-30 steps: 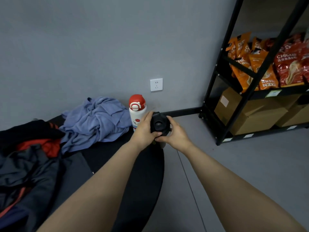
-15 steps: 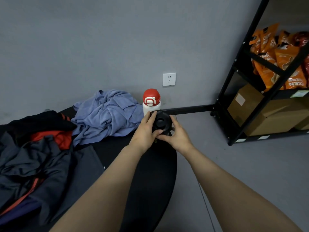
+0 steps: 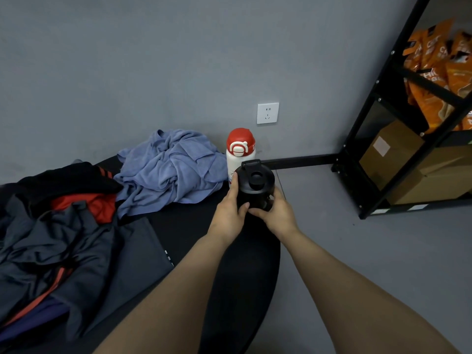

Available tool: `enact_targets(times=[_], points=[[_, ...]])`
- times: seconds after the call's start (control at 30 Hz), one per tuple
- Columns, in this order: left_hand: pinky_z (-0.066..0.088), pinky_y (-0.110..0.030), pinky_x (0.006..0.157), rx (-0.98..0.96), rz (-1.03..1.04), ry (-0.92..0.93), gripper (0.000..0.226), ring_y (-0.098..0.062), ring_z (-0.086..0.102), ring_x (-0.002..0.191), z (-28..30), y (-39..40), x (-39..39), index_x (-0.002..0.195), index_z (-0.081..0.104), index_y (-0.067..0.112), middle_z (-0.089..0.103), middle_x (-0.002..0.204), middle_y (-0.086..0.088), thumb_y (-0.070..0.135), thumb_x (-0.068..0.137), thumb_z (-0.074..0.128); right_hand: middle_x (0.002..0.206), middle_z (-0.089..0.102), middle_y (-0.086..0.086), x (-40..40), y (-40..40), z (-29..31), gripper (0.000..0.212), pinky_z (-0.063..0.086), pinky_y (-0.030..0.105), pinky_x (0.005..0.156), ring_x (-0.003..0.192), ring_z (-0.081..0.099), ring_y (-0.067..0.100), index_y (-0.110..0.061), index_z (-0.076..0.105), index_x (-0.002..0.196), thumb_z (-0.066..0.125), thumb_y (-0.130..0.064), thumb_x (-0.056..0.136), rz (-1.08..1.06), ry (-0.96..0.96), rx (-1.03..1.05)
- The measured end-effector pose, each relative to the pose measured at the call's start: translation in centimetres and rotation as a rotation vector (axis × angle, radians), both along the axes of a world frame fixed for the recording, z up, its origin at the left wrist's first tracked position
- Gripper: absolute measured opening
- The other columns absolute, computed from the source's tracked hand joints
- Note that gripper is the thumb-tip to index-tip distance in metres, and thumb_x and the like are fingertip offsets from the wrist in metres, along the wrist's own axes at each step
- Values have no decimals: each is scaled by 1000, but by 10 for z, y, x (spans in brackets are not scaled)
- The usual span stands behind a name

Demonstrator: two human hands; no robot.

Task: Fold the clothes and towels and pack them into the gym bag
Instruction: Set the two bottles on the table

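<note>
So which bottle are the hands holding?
The black bottle, gripped by the left hand and right hand. The white bottle with the red cap stands behind it, untouched.

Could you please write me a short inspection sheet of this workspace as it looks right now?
Surface: black table, dark, partly covered by cloth.
Job's things: blue towel crumpled at the far edge; dark clothes pile with a red garment unfolded at the left; no gym bag identifiable.
Clutter: white bottle with red cap upright behind the black bottle.
Grippers: left hand and right hand both grip the black bottle.
Cables: nothing seen.
Surroundings: grey wall with a socket; black shelf at the right holding orange snack bags and cardboard boxes.
</note>
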State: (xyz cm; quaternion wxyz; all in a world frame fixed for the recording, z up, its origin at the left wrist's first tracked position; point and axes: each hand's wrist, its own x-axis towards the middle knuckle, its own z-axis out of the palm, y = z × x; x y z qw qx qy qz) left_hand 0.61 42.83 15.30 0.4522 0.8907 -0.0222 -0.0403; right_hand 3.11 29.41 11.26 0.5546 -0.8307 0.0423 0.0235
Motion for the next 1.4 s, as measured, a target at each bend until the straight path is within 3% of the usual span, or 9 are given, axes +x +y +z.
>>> enact_targets(times=[0.2, 0.33, 0.43, 0.63, 0.8, 0.93, 1.1, 1.3, 1.4], points=[[35, -23, 101, -3, -1, -3, 83, -19, 45, 129, -5, 1, 9, 149, -7, 37, 44, 144, -6, 11, 95, 51, 127, 58, -2, 7, 3, -3, 74, 38, 22, 89, 120, 52, 17, -26, 40, 138, 77, -11, 76, -17, 3, 13], [34, -24, 101, -55, 25, 3, 83, -19, 43, 131, -5, -5, 7, 148, -7, 38, 39, 148, -5, 11, 95, 51, 120, 58, -7, 5, 5, -2, 73, 36, 10, 77, 117, 52, 13, -28, 38, 138, 76, -11, 78, -25, 25, 34], [31, -27, 108, -51, 15, 8, 82, -19, 34, 138, -3, -5, 6, 149, -7, 37, 26, 155, -3, 12, 95, 50, 116, 58, -9, 2, 6, 2, 73, 38, 19, 83, 117, 54, 15, -29, 38, 137, 76, -13, 77, -24, 26, 22], [17, -39, 118, 216, 2, -17, 76, -18, 9, 146, 3, 11, -5, 151, -5, 28, 5, 160, -2, 21, 97, 48, 137, 51, 2, -9, 0, 15, 83, 35, 24, 92, 126, 47, 22, -25, 31, 144, 78, -14, 76, -2, -8, -137], [3, -34, 118, 504, -27, -68, 69, -16, -2, 147, 11, 30, -23, 151, -6, 23, -4, 160, 0, 35, 100, 38, 150, 37, 3, -23, -6, 28, 90, 36, 34, 104, 135, 37, 23, -20, 22, 149, 77, -25, 78, 21, 9, -329], [3, -33, 119, 547, 22, -44, 67, -16, -5, 147, 25, 44, -41, 151, -6, 21, -8, 160, 1, 34, 101, 37, 156, 23, 4, -32, -9, 51, 96, 33, 40, 111, 141, 27, 24, -18, 14, 152, 76, -33, 79, 8, 2, -453], [2, -35, 119, 654, 1, -50, 67, -16, -7, 147, 56, 61, -57, 151, -6, 20, -9, 159, 1, 38, 101, 34, 160, 8, -2, -48, -3, 87, 101, 24, 39, 117, 147, 11, 18, -25, 4, 153, 73, -39, 80, 204, -127, -661], [-2, -34, 117, 699, 22, -139, 67, -16, -8, 147, 113, 82, -83, 151, -5, 21, -9, 159, 0, 43, 100, 33, 161, 5, -2, -64, 15, 140, 100, 9, 36, 118, 148, 4, 16, -21, 5, 153, 68, -48, 81, 340, -303, -788], [-1, -35, 117, 708, 33, -186, 67, -16, -7, 147, 138, 94, -97, 151, -4, 21, -9, 159, 0, 44, 100, 33, 161, 4, -3, -72, 30, 165, 98, 8, 35, 118, 148, 2, 15, -23, 5, 153, 65, -54, 82, 371, -382, -801]])
